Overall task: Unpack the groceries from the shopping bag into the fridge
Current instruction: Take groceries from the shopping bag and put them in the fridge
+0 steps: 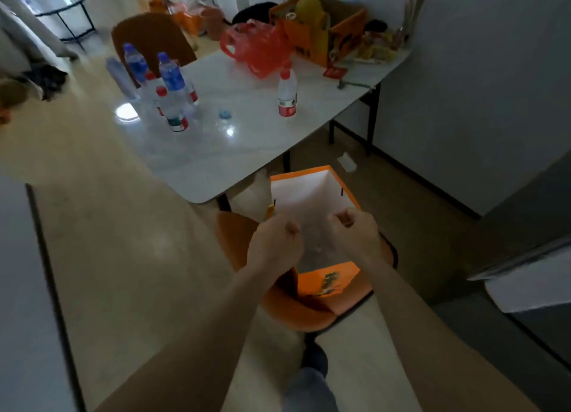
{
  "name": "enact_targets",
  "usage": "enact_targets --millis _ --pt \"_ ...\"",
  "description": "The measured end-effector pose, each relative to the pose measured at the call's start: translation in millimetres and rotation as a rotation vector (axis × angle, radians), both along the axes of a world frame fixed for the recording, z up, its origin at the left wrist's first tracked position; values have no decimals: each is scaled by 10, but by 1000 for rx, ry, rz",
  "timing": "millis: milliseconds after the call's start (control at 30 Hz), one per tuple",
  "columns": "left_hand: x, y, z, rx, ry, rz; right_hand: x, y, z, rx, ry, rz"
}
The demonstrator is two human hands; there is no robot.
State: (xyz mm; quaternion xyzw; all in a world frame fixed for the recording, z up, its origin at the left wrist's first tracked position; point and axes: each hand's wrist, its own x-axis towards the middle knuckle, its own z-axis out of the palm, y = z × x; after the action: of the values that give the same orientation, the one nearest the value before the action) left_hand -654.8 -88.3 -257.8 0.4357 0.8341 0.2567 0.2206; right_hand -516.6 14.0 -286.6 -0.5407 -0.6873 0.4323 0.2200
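Note:
An orange shopping bag (312, 192) with a white lining stands open on an orange chair (296, 312) in front of me. My left hand (273, 244) grips the bag's near left rim. On the near right rim my right hand (355, 232) is closed in the same way. Both hands hold the mouth apart. I cannot make out what lies inside the bag. The fridge (531, 232) shows as a dark grey body at the right edge, with a pale door edge below it.
A white table (241, 145) stands beyond the chair, carrying several water bottles (171, 84), a red plastic bag (256, 47) and an orange box (321, 31). A second chair (154, 37) sits behind it. A white counter edge (21, 288) runs along my left.

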Motion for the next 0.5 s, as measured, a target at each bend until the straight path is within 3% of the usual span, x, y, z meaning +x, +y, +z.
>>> enact_targets --millis 267,500 --pt "-502 1032 -510 -81 43 -149 -446 554 -470 -102 -20 -110" --pt "-966 1722 -784 150 100 -448 -580 770 -805 -165 -184 -75"
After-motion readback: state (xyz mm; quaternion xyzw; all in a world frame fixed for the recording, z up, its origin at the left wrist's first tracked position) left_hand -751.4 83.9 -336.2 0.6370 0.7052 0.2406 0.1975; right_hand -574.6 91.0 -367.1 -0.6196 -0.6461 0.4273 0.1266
